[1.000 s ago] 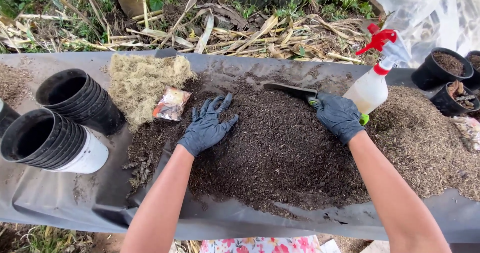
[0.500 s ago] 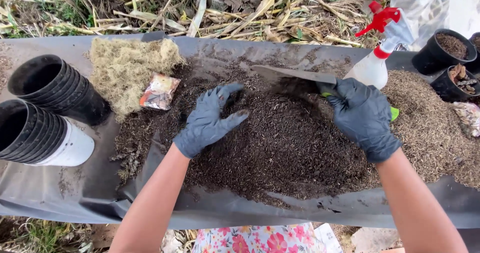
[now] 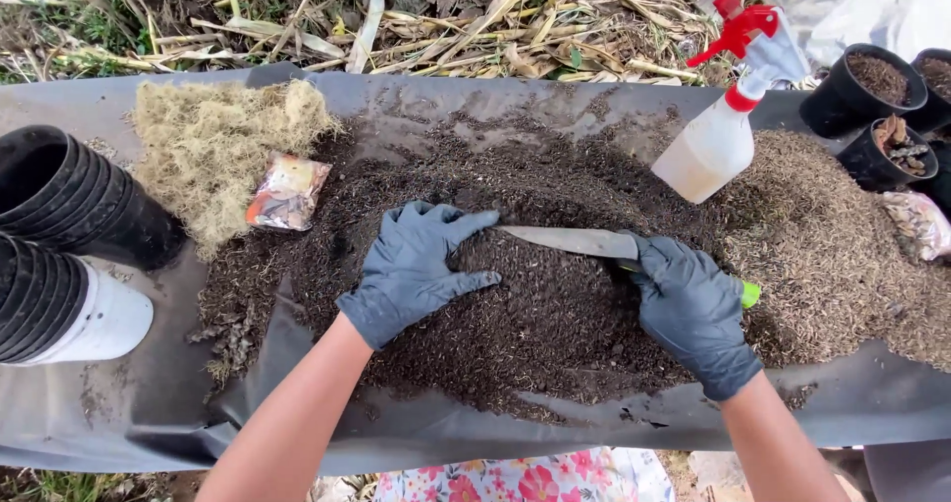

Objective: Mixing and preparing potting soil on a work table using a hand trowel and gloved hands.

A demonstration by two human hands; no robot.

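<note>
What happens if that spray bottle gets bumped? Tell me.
The spray bottle already leans on the soil pile, so it would probably tip. It looks like light plastic, likely sliding easily. Its red trigger makes it seem top-heavy.

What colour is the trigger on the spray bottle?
Red. The trigger tops the whitish spray bottle, clearest in the head view, upper right.
</note>
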